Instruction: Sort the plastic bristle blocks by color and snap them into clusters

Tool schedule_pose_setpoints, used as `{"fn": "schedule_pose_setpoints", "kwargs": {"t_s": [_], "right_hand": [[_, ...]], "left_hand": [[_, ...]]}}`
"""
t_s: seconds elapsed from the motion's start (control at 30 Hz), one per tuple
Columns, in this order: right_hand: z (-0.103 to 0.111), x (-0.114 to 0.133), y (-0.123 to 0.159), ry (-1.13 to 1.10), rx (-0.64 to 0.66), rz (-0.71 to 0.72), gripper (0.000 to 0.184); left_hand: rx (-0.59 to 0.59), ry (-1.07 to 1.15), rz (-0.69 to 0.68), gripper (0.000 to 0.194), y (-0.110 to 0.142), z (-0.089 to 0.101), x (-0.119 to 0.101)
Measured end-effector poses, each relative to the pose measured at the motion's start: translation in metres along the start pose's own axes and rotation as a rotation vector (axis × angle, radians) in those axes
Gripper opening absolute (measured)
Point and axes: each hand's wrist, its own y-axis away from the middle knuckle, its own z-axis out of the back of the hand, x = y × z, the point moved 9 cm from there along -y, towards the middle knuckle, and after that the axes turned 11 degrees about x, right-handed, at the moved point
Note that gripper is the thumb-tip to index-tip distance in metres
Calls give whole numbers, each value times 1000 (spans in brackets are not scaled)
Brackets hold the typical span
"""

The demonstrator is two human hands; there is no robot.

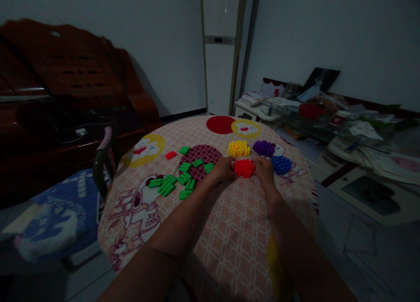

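Observation:
A knobbly cluster of red plastic blocks (243, 168) rests on the round table between my two hands. My left hand (225, 169) grips its left side with curled fingers. From the right, my right hand (263, 170) presses on the other side, its fingers closed together. Behind the red cluster sits a similar yellow cluster (239, 148). A purple cluster (264, 148) and a blue cluster (281, 165) lie to the right, the blue one close to my right hand. Several green blocks (167, 185) are scattered to the left, with a single small red block (170, 155) beyond them.
A patterned cloth (229, 232) covers the table. At the left stands a chair (106, 162) with a blue cushion (74, 210), near a wooden sofa (75, 74). A cluttered glass-topped cabinet (331, 131) is on the right. A tall white cabinet-like unit (219, 70) stands behind.

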Motion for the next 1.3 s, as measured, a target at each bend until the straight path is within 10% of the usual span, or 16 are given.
{"fn": "schedule_pose_setpoints", "kwargs": {"t_s": [0.33,0.57,0.83,1.07,1.3], "right_hand": [[5,0,3,-58,-37,-50,39],[10,-1,5,-106,-76,-100,42],[9,0,7,-100,-74,-120,43],[9,-3,5,-75,-69,-113,45],[9,1,8,-127,-54,-128,46]], "left_hand": [[-13,-87,11,69,3,27,9],[-559,-188,403,46,69,136,107],[-481,-103,604,19,93,138,176],[-462,59,279,29,69,140,103],[-52,-68,-272,24,24,51,-39]]}}
